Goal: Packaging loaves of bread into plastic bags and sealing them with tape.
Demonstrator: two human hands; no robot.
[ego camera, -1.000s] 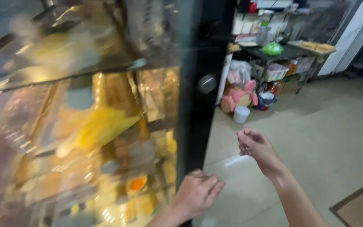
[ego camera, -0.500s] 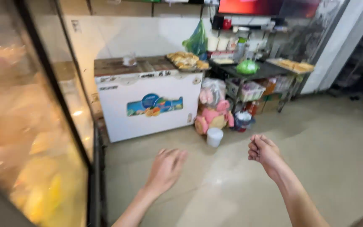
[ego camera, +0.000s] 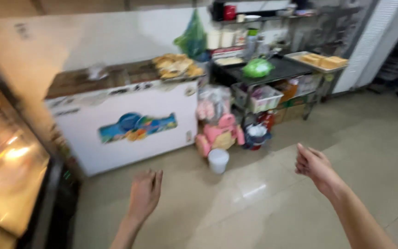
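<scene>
1. The left hand [ego camera: 144, 193] was held out over the floor [ego camera: 272, 203], fingers straight and close together; its grip was released and it held nothing.
2. The right hand [ego camera: 313, 166] was also in the air over the floor, well apart from the left one. Its fingers were loosely curled, and nothing was in its grip.
3. The thing nearest to both hands was a small white bucket [ego camera: 218, 160], which stood on the floor between them and further from the camera.
4. Just behind the bucket sat a pink plush toy [ego camera: 219, 131], touching the side of a white chest freezer [ego camera: 125, 124].
5. On the freezer lid lay a pile of yellow food [ego camera: 176, 67], and a green bag [ego camera: 192, 39] hung above it.
6. To the right stood a dark table [ego camera: 282, 69] with a green round thing [ego camera: 257, 68] on it and a tray [ego camera: 321, 60] of yellow pieces beside.
7. A glass display case [ego camera: 10, 184] with warm light stood at the left edge.
8. Nothing stood between the hands and the bucket.
</scene>
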